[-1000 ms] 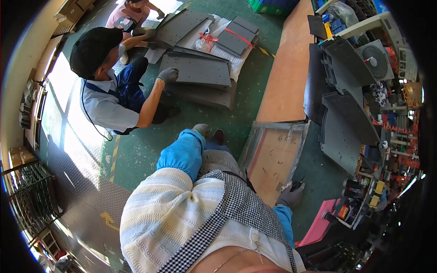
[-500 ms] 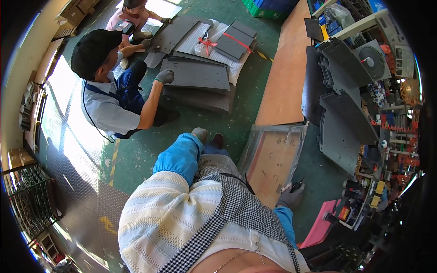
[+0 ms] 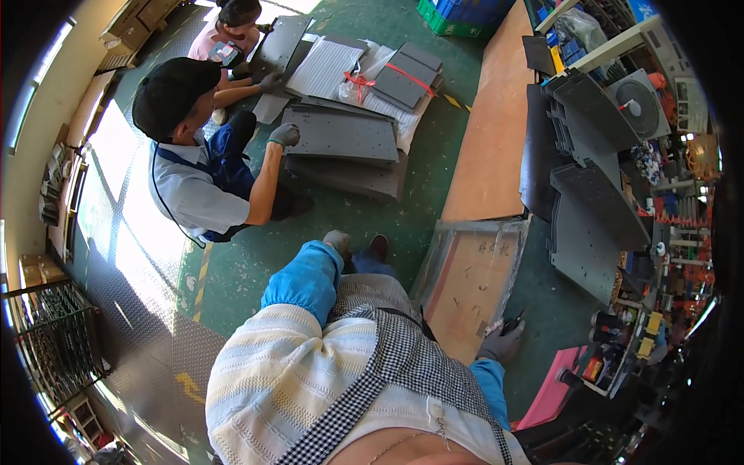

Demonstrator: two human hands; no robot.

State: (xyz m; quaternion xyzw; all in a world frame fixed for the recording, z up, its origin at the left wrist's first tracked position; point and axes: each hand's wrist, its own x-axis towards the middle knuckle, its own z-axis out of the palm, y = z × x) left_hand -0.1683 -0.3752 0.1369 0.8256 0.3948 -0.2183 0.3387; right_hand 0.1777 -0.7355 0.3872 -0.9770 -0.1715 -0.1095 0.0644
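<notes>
My right hand point(image 3: 500, 342), in a grey glove, is closed around a small dark hand tool point(image 3: 512, 322) whose exact kind I cannot make out. It is beside the lower end of a plastic-wrapped wooden board point(image 3: 474, 283). Something small and whitish shows at the fingers. My left hand point(image 3: 338, 240), also grey-gloved below a blue sleeve cover, is near my leg and shoe; its fingers are mostly hidden. Beyond it, a co-worker in a black cap rests a gloved fist on a stack of dark grey perforated panels point(image 3: 341, 136).
Another person in pink sits behind, by a raised grey panel point(image 3: 279, 48). Panels tied with red strap point(image 3: 408, 74) lie on white foam. Bent dark panels point(image 3: 593, 225) lean at the right, near a fan point(image 3: 639, 105). A pink board point(image 3: 552, 387) stands lower right.
At the far stack, one grey panel has been tilted up and shifted toward the person in pink. My view has shifted slightly; my hands keep about the same pose.
</notes>
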